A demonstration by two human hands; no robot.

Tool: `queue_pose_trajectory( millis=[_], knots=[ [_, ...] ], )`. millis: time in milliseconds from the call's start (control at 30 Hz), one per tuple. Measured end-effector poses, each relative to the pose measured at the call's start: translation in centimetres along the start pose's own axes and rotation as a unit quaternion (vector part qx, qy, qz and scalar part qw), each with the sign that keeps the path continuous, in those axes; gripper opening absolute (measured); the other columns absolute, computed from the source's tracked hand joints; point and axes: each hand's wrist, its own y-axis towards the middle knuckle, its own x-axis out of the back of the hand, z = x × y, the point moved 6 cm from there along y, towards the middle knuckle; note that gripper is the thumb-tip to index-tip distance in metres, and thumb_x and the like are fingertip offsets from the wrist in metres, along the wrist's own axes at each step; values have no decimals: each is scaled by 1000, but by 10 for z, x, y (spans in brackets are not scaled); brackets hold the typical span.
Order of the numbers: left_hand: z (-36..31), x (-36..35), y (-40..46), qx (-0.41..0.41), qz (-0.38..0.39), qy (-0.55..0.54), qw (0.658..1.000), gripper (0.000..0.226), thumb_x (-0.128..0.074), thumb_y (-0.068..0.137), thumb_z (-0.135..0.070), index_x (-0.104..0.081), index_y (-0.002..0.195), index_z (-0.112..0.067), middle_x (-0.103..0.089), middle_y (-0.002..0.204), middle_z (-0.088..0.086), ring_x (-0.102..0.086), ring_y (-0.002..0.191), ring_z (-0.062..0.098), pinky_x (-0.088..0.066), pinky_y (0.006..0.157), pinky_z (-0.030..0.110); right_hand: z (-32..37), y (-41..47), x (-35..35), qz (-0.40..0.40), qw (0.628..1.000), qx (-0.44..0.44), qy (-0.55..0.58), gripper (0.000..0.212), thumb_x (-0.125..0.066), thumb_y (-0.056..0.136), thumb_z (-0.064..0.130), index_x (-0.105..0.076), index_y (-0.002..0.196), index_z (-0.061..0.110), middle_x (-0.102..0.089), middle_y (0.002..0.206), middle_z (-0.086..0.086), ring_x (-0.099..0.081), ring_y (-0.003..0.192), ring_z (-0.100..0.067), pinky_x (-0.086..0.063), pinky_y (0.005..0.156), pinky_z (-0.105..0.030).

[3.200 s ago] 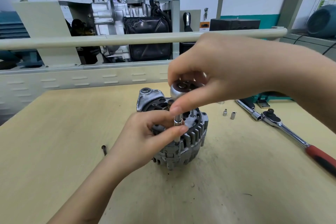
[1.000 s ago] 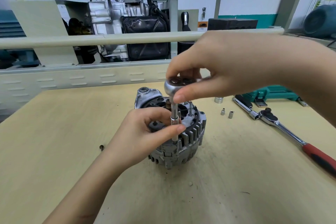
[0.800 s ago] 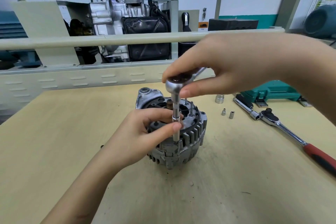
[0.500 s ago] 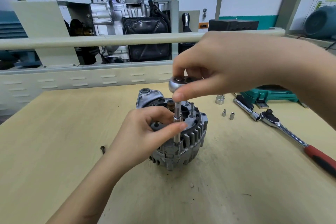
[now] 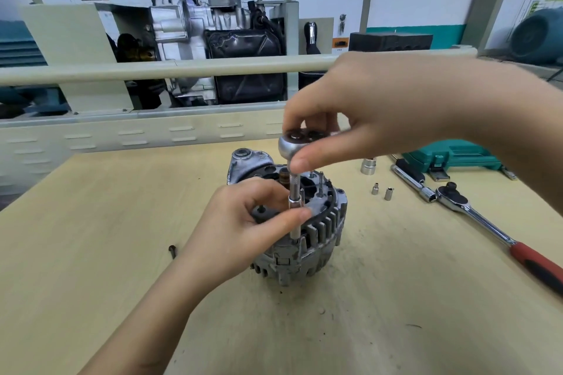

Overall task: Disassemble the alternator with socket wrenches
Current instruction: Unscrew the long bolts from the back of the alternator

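Steel ratchet (image 5: 297,143) gripped above alternator (image 5: 316,231).

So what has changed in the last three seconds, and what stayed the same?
The right hand swung the ratchet head back and forth on top of the extension, and a larger socket came into view behind it. The left hand still pinches the extension; the alternator has not moved.

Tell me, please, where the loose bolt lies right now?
The bolt lies on the table, left of the alternator, beside the left hand's wrist.
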Motion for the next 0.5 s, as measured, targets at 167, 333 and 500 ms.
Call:
queue_pose_trajectory(
  millis=[167,333,500],
  knots=[
    [0,-2,0,9,5,-20,1000,13,-69,69,-31,-62,58,-30,-61,59,-19,-56,59,-5,-38,56,4,1,-2,-2,-4,1000,13,-10,54,-38,69,66,-60,89,21,-54,69,13,-49,76,-3,-37,65,-20],
    [3,-3,-3,32,52,-77,995,7,-65,74,-29,-71,78,-30,-72,80,-15,-66,77,-1,-50,64,11,1,-2,-2,20,1000,18,1,33,-41,79,48,-59,94,24,-57,80,17,-51,74,-3,-40,72,-24],
    [1,-1,-2,14,3,-42,999,13,-69,69,-35,-64,62,-25,-65,61,-14,-61,59,0,-45,53,11,2,-1,-2,-3,1000,22,-2,43,-41,78,51,-62,102,22,-59,83,18,-50,76,-3,-40,70,-21]
  ],
)
